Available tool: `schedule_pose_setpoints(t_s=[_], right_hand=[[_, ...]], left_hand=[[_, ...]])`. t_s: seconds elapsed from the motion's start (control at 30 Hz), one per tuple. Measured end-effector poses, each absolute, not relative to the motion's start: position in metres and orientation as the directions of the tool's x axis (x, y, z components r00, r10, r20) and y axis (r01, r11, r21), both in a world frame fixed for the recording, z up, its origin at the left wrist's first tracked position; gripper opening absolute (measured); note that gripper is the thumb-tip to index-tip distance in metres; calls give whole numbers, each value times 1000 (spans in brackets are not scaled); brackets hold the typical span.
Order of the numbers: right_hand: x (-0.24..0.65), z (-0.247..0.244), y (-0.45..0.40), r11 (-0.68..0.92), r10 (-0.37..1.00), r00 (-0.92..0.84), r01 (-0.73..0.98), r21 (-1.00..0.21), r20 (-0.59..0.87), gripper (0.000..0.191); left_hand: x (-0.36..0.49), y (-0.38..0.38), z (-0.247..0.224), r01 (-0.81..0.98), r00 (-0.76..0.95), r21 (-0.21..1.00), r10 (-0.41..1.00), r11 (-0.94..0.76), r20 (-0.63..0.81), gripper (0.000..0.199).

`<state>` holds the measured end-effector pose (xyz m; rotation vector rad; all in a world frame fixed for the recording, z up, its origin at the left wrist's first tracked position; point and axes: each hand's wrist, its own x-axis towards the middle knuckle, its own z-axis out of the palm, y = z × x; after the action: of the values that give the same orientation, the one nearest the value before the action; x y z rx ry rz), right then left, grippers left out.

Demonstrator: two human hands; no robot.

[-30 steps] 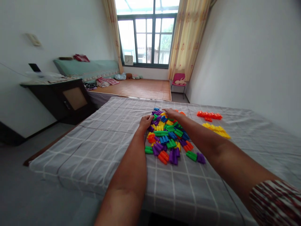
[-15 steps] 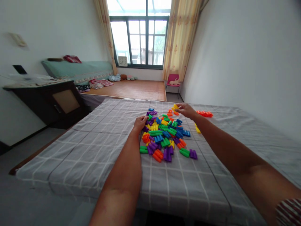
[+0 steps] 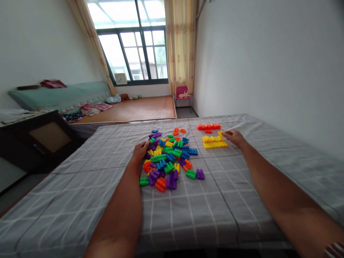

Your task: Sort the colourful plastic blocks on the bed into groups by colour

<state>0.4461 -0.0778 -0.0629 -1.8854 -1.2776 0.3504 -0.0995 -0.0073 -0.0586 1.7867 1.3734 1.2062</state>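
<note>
A heap of plastic toy blocks [image 3: 169,157] in purple, green, blue, yellow and orange, shaped like joined tubes, lies on the checked cloth. At the heap's left edge rests my left hand [image 3: 140,150], fingers drawn together against purple and green blocks; what they grip, if anything, is hidden. My right hand [image 3: 234,138] pinches a yellow block [image 3: 220,134] at the right end of the yellow row. Two lines of yellow blocks [image 3: 215,144] lie close together there. Behind them is a row of orange blocks [image 3: 209,126], with a small orange block [image 3: 208,131] in front.
The grey checked cloth [image 3: 182,211] covers the table to its front edge. Loose orange blocks [image 3: 176,132] lie behind the heap. Beyond the table are a low bed with a brown mat [image 3: 145,106], a pink chair [image 3: 182,91], a dark cabinet [image 3: 34,139] and a window.
My right hand has carried the yellow block from behind the heap rightward to the yellow row. My left hand stays by the heap's left edge. The view has turned right.
</note>
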Motion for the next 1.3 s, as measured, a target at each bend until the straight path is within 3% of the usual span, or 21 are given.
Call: schedule_pose_setpoints(t_s=[0.33,0.63,0.73,0.83,0.9,1.0,1.1,1.2,1.3], right_hand=[[429,-57,-82,-247,899,370,871,-426,235,50],[420,-52,-86,-387,883,451,857,-341,131,52],[425,-47,-90,-361,877,442,865,-350,189,55],[419,-37,-92,-267,830,414,884,-385,375,52],[401,-30,-92,-145,807,341,906,-398,482,45],[354,-21,-87,76,829,155,921,-383,537,35],[297,-16,-78,278,854,-62,894,-352,516,30],[245,-12,-63,405,850,-225,858,-317,477,26],[203,-10,-41,468,840,-324,838,-281,434,22]], left_hand=[[-101,-8,-59,459,62,845,959,-273,276,47],[-98,-10,-59,415,60,865,957,-282,284,51],[-98,-11,-58,411,73,864,955,-291,287,50],[-98,-9,-58,375,68,881,956,-289,285,49],[-95,-6,-57,365,78,857,929,-363,360,46],[-85,-7,-52,434,205,688,807,-582,554,37],[-72,-15,-48,566,398,460,716,-684,574,30],[-68,-25,-46,708,437,338,761,-620,480,24],[-74,-30,-45,839,253,325,841,-437,478,18]])
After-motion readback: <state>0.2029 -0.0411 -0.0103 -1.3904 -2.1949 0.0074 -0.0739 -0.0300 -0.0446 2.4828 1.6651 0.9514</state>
